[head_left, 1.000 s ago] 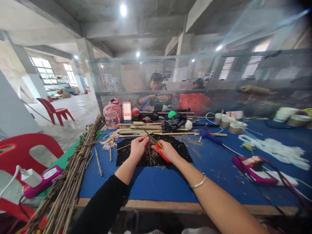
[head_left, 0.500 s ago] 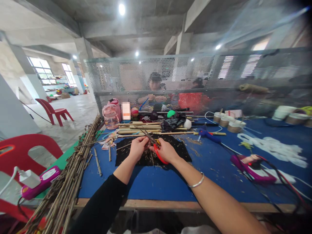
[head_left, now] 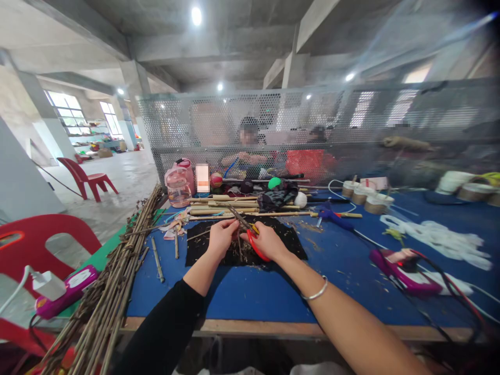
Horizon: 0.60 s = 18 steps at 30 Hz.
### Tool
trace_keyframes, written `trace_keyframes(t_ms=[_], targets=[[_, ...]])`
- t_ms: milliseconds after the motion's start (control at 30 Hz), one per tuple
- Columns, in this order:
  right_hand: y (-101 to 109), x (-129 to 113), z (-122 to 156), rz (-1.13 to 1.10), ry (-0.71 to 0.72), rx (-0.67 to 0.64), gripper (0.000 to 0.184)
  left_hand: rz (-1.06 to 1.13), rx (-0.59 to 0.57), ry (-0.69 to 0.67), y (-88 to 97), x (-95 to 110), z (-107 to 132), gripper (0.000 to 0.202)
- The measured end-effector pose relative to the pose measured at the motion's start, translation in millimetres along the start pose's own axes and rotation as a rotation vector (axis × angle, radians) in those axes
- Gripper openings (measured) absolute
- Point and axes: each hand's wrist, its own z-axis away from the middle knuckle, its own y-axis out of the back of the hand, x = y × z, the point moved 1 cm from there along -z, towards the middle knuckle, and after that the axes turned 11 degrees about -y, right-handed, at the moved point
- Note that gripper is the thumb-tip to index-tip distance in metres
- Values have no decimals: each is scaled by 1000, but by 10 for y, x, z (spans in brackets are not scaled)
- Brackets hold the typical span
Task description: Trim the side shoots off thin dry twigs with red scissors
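Note:
My right hand (head_left: 266, 241) is closed round the red handles of a pair of scissors (head_left: 258, 248), whose dark blades point up and left, past the fingertips of my left hand. My left hand (head_left: 222, 237) is closed in a pinch beside the blades. What looks like a thin dry twig (head_left: 240, 249) runs down from between its fingertips, partly hidden by the fingers. Both hands are above a black cloth (head_left: 199, 253) strewn with small plant scraps. Two short cut sticks (head_left: 157, 259) lie on the blue table top to the left of the cloth.
A long bundle of dry stalks (head_left: 113, 284) lies along the table's left side. Behind the cloth are bamboo sticks (head_left: 222, 211), a pink bottle (head_left: 178, 186) and a blue glue gun (head_left: 336, 216). Purple power strips (head_left: 410, 276) with cords sit right and left. A perforated metal screen (head_left: 187, 125) stands behind.
My hands stay almost in place, close together over the cloth. The scissors have shifted slightly between them, and the twig below my fingertips shows a little more clearly.

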Motion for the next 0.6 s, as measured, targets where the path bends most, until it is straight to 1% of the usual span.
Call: trace_keyframes(t_ms=[67, 167, 267, 400, 500, 600], targets=[[-8, 17, -22, -33, 15, -23, 40, 5, -6, 0, 9, 4, -9, 30], [-29, 45, -48, -67, 34, -71, 39, 70, -28, 11, 17, 0, -25, 32], [-47, 63, -46, -55, 35, -72, 36, 117, -48, 27, 18, -10, -35, 32], [-45, 47, -5, -44, 40, -87, 36, 66, -65, 32, 14, -22, -28, 29], [-19, 11, 26, -21, 48, -43, 37, 27, -98, 33, 10, -25, -16, 30], [7, -23, 44, 9, 73, 15, 38, 36, -126, 35, 4, -13, -5, 30]])
